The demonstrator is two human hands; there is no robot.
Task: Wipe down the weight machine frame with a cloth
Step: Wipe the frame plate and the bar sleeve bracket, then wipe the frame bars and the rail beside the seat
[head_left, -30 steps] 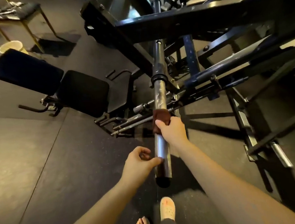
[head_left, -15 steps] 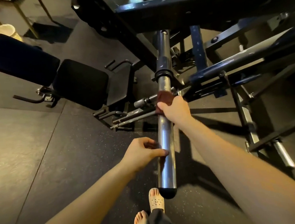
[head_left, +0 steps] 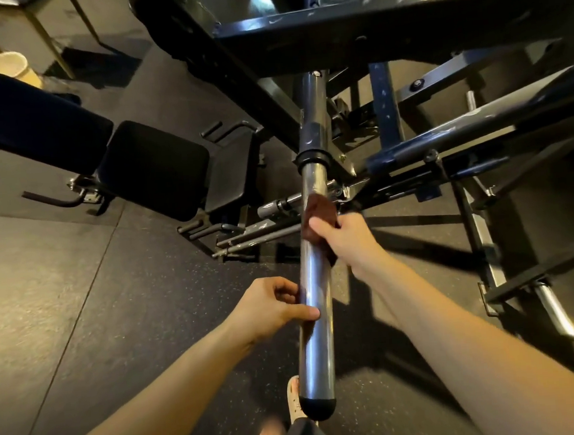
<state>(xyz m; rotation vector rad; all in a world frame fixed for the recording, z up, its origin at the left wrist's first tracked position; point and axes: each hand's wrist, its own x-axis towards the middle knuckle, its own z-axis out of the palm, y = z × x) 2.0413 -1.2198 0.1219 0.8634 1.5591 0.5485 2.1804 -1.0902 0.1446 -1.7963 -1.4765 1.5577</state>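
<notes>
A chrome weight-loading bar [head_left: 315, 335] with a black end cap sticks out toward me from the dark machine frame [head_left: 384, 34]. My right hand [head_left: 344, 238] grips a dark red-brown cloth [head_left: 318, 211] wrapped around the bar, a little below its black collar [head_left: 315, 156]. Lower on the bar, my left hand [head_left: 272, 307] holds it from the left, thumb on the front and fingers curled behind. Most of the cloth is hidden under my right hand.
A black padded seat [head_left: 154, 169] and backrest [head_left: 31, 124] stand to the left. A paper cup [head_left: 4, 68] sits on the floor at far left by gold table legs. Frame bars and a chrome peg [head_left: 555, 311] crowd the right. My feet [head_left: 293, 402] are below the bar.
My right hand slid the cloth up the bar toward the collar over the second. My left hand kept its hold lower on the bar. The camera tilted down and moved closer.
</notes>
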